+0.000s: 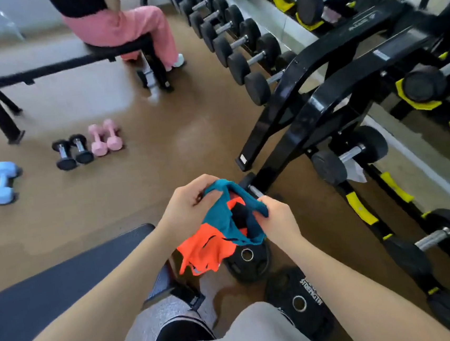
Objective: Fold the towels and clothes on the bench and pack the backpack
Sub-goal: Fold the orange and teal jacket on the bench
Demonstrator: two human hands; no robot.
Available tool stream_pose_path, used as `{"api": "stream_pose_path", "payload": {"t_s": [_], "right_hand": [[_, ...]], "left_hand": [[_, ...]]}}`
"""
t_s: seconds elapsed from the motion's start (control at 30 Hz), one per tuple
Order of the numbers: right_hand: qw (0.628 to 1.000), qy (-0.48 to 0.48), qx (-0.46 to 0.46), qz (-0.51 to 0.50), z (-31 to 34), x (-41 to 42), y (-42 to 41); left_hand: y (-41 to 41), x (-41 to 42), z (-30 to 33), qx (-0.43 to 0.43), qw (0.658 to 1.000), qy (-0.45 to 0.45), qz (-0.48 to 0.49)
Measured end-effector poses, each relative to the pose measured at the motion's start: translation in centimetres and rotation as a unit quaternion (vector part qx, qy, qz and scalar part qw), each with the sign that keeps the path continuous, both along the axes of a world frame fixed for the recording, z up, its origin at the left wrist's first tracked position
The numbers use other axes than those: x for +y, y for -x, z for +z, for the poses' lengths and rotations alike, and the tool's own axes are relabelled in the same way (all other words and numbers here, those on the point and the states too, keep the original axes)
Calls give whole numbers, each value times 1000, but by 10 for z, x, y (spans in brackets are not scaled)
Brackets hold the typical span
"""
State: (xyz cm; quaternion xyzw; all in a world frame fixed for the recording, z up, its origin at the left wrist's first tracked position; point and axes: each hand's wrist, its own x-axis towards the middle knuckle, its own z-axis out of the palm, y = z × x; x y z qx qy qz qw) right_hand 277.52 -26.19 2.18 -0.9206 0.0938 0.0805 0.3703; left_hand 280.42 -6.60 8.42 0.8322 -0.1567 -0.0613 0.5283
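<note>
1. Hanging at lower centre of the frame, the teal-and-orange stretch-fabric garment droops off the padded black bench.
2. Left hand pinches its upper left edge.
3. Right hand grips its right edge, equally near.

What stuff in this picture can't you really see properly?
- Teal and orange garment: bunched between the left hand and right hand, head view; its type is unclear.
- Backpack: not in view.
- Seated person in pink trousers: upper body cut off by the top edge.
- Mirrored dumbbells: blurred.
</note>
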Motion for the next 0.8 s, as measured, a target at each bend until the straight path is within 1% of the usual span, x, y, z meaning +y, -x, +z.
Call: {"api": "stream_pose_path", "payload": {"t_s": [0.07, 0.1, 0.13, 0.17, 0.2, 0.27, 0.3, 0.33, 0.37, 0.4, 0.43, 0.5, 0.53, 0.57, 0.63, 0.7, 0.73, 0.8], "right_hand": [[1000, -14, -3, -16, 2, -11, -7], [999, -36, 5, -26, 2, -17, -13], [996, -80, 20, -37, 5, -20, -19], [987, -147, 45, -47, 8, -21, -25], [970, -224, 73, -55, 12, -21, -30], [918, -372, 123, -52, 24, -19, -38], [894, -425, 140, -31, 31, -19, -41], [879, -454, 149, -2, 34, -21, -45], [872, -464, 153, 24, 38, -23, -48], [875, -458, 150, 47, 40, -26, -51], [886, -435, 141, 69, 41, -29, -54], [921, -345, 111, 139, 42, -36, -61], [932, -299, 97, 178, 43, -39, -63], [935, -267, 89, 215, 45, -41, -65], [922, -247, 112, 276, 46, -45, -67], [895, -261, 160, 325, 43, -46, -68], [886, -265, 175, 339, 40, -44, -69], [885, -266, 178, 337, 36, -37, -70]], "left_hand": [[7, 3, 2, -8, 998, -6, 63], [10, 5, 2, -18, 995, -27, 94], [14, 7, 1, -31, 991, -54, 118], [18, 8, 0, -43, 987, -82, 134], [23, 8, -1, -50, 982, -107, 148], [33, 6, -2, -55, 974, -131, 175], [37, 4, -2, -52, 972, -130, 189], [41, 3, -1, -51, 970, -129, 202], [43, 2, 0, -52, 966, -129, 218], [45, 2, 1, -48, 962, -132, 234], [47, 3, 3, -37, 959, -134, 249], [51, 9, 5, 0, 955, -130, 267], [54, 12, 6, 19, 955, -124, 269], [58, 14, 6, 34, 955, -120, 271], [67, 18, 2, 52, 949, -119, 288], [75, 21, -4, 73, 934, -118, 328], [78, 22, -7, 95, 928, -109, 343], [85, 26, -12, 140, 920, -83, 356]]}}
